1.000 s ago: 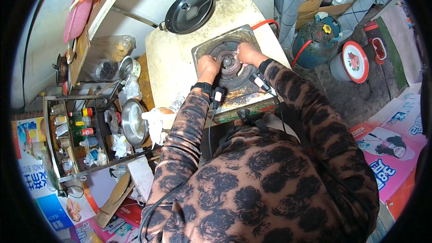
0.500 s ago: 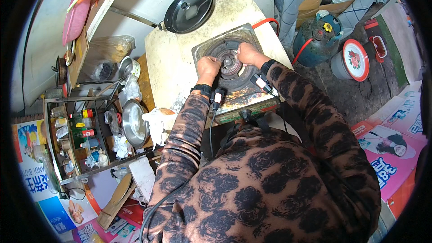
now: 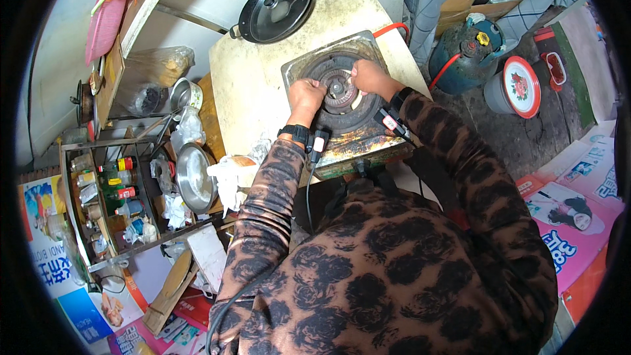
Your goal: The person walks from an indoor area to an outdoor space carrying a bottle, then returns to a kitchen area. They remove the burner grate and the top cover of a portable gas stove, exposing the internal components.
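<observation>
Slightly farther right of the burner (image 3: 338,91) than a second ago sits the right hand (image 3: 370,77); the left hand (image 3: 307,98) has barely moved. Well left of both, I see a printed board (image 3: 58,260) with bold blue lettering, its outer edge lost in the dark rim. Closer to the hands come small bottles (image 3: 121,178), labels red and yellow, too small to read from here, then a steel bowl (image 3: 196,174). Beyond the left hand, a black pan (image 3: 279,10) with a see-through lid rests on the desk (image 3: 240,85). Between the hands lies the burner; both are curled in at its sides, undersides hidden, so I cannot tell whether they grip anything. Right of the right hand stand a gas cylinder (image 3: 450,69) and a grey pail (image 3: 497,100) with a red-rimmed, flowered top; farther right, pink printed sheets (image 3: 578,256) carry large lettering, partly cut off.
</observation>
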Demonstrator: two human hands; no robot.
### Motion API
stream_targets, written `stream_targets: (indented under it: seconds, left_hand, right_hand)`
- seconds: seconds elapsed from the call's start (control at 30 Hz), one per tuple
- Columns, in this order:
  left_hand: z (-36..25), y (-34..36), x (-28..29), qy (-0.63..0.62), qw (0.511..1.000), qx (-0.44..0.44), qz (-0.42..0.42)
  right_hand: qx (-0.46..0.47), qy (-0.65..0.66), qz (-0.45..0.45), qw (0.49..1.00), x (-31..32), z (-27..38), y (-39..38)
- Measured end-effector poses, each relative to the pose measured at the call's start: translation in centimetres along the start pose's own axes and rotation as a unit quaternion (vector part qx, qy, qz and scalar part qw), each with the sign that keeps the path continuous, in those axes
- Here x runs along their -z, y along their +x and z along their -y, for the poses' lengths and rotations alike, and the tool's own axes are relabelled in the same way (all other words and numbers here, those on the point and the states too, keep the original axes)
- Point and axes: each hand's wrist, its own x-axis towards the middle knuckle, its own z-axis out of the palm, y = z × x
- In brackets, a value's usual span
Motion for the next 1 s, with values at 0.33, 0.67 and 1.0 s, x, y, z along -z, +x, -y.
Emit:
stream_targets:
  seconds: [0.33,0.67,1.0]
  left_hand:
    - [0.4,0.0,-0.3,-0.014,1.0,0.002,0.009]
    - [1.1,-0.4,-0.9,-0.056,0.998,-0.023,0.006]
    - [0.5,-0.3,-0.7,0.015,1.0,0.011,0.018]
  right_hand:
    - [0.077,-0.002,-0.029,0.997,-0.7,-1.4,0.2]
    - [0.043,0.002,0.023,0.999,-0.2,-1.0,-0.2]
    - [0.032,0.061,-0.017,0.997,-0.9,-1.2,0.1]
